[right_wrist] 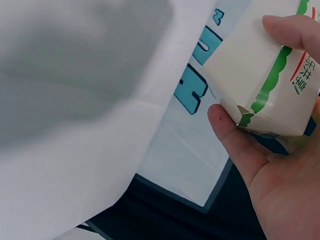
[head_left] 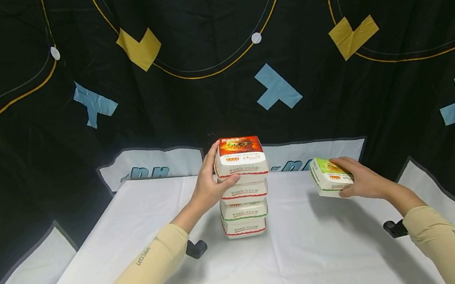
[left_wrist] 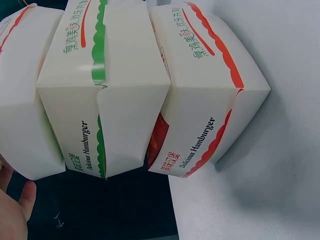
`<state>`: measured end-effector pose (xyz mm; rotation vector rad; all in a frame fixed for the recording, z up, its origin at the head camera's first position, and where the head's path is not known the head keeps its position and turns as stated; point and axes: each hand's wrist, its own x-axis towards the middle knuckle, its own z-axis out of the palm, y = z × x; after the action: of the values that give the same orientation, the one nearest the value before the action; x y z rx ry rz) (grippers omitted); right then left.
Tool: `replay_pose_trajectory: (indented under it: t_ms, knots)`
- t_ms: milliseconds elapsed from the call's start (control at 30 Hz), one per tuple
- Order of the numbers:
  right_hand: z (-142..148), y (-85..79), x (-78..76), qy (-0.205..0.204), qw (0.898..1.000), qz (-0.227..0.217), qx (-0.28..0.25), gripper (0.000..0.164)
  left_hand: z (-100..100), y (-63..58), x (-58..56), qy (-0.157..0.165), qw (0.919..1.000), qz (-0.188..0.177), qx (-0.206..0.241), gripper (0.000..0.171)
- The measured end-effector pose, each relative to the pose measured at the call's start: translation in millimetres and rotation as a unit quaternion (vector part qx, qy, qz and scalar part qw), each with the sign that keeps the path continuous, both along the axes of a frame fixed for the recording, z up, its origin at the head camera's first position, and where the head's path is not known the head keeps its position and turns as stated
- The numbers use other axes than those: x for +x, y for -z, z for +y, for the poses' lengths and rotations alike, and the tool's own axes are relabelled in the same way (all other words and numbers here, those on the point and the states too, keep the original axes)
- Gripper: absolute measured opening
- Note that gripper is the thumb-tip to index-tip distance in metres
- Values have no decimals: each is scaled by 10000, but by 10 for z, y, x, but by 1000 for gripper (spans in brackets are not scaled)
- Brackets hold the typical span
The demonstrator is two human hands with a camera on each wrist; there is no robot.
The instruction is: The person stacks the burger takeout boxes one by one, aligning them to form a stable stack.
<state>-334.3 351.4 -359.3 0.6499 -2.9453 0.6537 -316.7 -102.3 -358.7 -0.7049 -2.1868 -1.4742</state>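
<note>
A stack of several hamburger boxes (head_left: 244,210) stands on the white-covered table, white with red or green wavy trim. My left hand (head_left: 208,182) grips the top hamburger box (head_left: 241,157), which has a red lid with a burger picture. Its thumb lies across the front and the fingers along the left side. To the right, my right hand (head_left: 364,181) holds a green-lidded hamburger box (head_left: 329,178) above the table, apart from the stack. In the right wrist view, thumb and fingers pinch that box (right_wrist: 270,75) from opposite sides. The left wrist view shows the lower boxes (left_wrist: 125,55) close up.
A white cloth covers the table (head_left: 318,254), its far edge just behind the stack. Beyond it hangs a black curtain (head_left: 214,101) with yellow and blue patches. Dark wrist-camera mounts (head_left: 196,249) stick out inward beneath both wrists.
</note>
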Motion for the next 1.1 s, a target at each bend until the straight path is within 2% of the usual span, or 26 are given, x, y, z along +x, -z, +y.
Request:
replay_pose_trajectory:
  t_ms: [667, 1100]
  knots:
    - [-231, -328, 140, -164, 9999, 29, 42, 96, 5, -4, 3, -14, 10000, 31, 6, 95]
    - [-397, -485, 151, -365, 9992, 121, 49, 97, 4, 0, 14, 19, 10000, -22, 55, 95]
